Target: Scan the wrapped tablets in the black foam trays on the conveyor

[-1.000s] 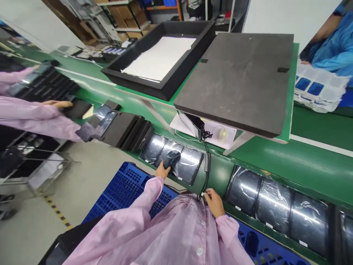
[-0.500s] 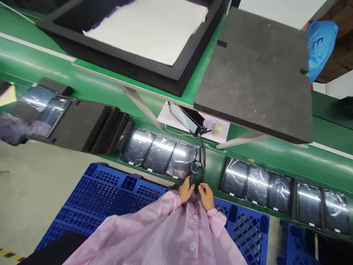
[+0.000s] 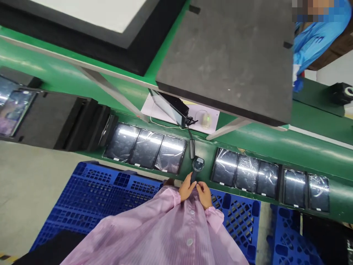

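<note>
My left hand (image 3: 188,187) is closed round the dark handle of a handheld barcode scanner (image 3: 198,164), whose head points away from me over the edge of the green bench. Beside it, my right hand (image 3: 204,195) has its fingers curled in at the foot of the handle, close against my left thumb. What those fingers pinch, if anything, is hidden. Film-covered tablet-like screens lie in a row on both sides of the scanner, the nearest left one (image 3: 171,154) and the nearest right one (image 3: 225,167) flanking it.
A tilted monitor (image 3: 172,108) with cables stands under a raised shelf bearing a thick grey foam block (image 3: 228,55). Foam trays (image 3: 45,119) are stacked at left. Blue plastic pallets (image 3: 96,198) lie below the bench. A co-worker's blue sleeve (image 3: 317,40) shows at top right.
The view has swung, so the bench and screens sit farther left. My right hand has come in closer to my left hand and the scanner handle. More of the co-worker shows.
</note>
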Available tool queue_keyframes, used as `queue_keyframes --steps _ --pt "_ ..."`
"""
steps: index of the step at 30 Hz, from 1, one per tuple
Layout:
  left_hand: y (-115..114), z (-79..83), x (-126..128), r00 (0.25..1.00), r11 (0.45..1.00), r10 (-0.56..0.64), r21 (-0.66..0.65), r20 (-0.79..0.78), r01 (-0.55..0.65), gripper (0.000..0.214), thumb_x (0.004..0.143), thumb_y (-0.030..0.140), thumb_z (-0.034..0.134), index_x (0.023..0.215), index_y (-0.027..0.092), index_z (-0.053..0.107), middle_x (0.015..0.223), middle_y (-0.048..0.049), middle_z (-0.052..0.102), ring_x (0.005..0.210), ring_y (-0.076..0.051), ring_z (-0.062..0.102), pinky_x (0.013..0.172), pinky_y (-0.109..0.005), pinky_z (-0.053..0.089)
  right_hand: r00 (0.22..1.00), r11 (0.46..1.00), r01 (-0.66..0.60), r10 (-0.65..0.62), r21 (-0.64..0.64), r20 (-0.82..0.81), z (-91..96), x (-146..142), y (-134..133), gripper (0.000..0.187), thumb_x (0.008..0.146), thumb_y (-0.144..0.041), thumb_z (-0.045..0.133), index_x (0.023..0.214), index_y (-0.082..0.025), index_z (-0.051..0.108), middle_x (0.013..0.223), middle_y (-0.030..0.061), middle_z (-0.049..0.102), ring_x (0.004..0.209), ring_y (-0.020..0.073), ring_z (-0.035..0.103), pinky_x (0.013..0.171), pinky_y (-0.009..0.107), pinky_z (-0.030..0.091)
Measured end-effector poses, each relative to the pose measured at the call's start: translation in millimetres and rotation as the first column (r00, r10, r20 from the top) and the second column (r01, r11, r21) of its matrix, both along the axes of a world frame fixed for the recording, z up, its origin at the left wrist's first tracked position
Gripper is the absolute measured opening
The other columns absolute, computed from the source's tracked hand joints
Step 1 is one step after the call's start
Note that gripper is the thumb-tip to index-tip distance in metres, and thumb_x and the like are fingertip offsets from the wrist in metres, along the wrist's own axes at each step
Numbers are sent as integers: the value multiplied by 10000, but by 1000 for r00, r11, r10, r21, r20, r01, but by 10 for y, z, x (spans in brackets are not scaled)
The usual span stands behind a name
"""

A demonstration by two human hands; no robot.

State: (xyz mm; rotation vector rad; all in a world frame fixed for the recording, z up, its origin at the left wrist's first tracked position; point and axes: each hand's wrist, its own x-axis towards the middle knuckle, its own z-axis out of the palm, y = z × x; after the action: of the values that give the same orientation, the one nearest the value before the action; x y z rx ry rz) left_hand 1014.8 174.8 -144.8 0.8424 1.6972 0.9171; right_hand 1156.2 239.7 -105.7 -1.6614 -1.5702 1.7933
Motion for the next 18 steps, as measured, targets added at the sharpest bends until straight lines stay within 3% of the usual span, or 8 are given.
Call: queue_keyframes --steps 5,8,10,13,15,18 --pt "820 -106 342 991 984 132 -118 -35 -135 650 1001 382 450 1556 58 357 1582 -247 470 1516 -289 436 1294 -461 296 993 993 115 -115 8 12 -54 367 107 482 853 -644 627 1003 -192 704 920 79 744 850 254 685 834 391 554" --pt "1084 -155 384 978 970 153 -168 -140 -176 615 966 311 466 1493 -1 418 1510 -284 518 1488 -333 462 1287 -482 312 972 972 236 -236 15 10 -102 742 188 495 848 -655 634 1036 -201 691 922 74 739 805 239 677 785 371 561" --pt "1091 -152 361 964 968 144 -168 -223 -184 607 945 308 493 1464 -4 452 1445 -292 560 1454 -370 492 1267 -525 345 939 938 336 -341 87 41 -136 1131 357 506 860 -649 617 1080 -197 677 966 84 740 829 237 679 807 372 565" --pt "942 -86 345 912 984 138 -52 -386 -171 667 934 363 525 1497 16 429 1501 -292 513 1493 -403 432 1274 -594 326 825 826 446 -529 344 200 -155 1950 858 542 882 -629 535 1129 -161 650 1061 136 730 960 263 681 933 403 545" --pt "848 -25 417 908 997 53 66 -415 -28 639 965 403 509 1527 109 436 1588 -221 467 1540 -349 384 1308 -560 291 711 770 404 -604 495 360 -159 2562 1305 574 902 -566 457 1193 -104 631 1180 205 700 1089 291 660 1021 423 508" --pt "893 -21 677 943 993 -83 56 -322 107 576 966 449 517 1479 186 515 1539 -158 551 1450 -303 518 1267 -520 388 575 795 299 -591 527 565 -233 3302 1951 618 906 -435 450 1333 -6 578 1400 300 592 1323 346 555 1155 457 402"
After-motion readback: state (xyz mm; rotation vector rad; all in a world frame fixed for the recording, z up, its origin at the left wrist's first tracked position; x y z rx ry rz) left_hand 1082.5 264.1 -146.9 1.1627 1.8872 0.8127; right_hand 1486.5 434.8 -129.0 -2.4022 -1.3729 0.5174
